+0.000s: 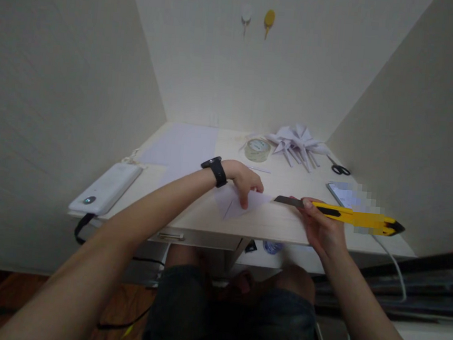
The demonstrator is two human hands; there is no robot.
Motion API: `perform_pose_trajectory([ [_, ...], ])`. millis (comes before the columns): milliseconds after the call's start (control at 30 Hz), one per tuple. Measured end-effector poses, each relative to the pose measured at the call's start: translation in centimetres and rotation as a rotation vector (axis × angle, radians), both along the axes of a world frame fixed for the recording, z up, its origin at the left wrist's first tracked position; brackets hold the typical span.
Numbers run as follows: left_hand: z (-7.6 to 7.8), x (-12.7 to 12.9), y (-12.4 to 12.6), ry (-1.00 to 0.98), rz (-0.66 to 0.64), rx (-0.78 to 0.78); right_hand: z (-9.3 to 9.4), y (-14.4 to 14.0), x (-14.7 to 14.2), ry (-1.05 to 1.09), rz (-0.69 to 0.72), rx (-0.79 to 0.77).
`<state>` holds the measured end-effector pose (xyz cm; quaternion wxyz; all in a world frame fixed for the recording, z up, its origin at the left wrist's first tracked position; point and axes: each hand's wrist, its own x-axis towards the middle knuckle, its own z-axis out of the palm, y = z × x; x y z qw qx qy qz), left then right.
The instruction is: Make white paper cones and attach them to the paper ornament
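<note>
While the person is sitting at the near edge of a pale table [280, 228], the right hand [326, 231] is gripping a yellow cutter [332, 211] near this edge, toward the right corner. Its long axis is running left to right; its blade is pointing left, to the folded paper [229, 202]. The left hand [244, 181] is laying its thumb on this paper; whether the fingers are pinching, I cannot tell. Plain walls [242, 81] are enclosing the table's far and side edges.

Paper [229, 203] left of knife [341, 214], tape roll [257, 156] behind, scissors [340, 170] at right (phone [339, 194] before them)
</note>
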<state>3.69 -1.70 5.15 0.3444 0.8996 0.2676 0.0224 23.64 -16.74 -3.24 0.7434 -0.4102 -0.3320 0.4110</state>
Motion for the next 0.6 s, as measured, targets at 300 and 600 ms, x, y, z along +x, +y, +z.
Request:
perform_pose_trajectory([
  [300,-2.2,-1.0,-4.8,0.092,-0.006,0.474,-0.9,0.9,1.4,0.146,-0.076,-0.038],
  [600,-4.0,-1.0,-4.9,-0.12,0.057,0.512,-1.0,1.1,1.8,0.24,-0.081,-0.068],
])
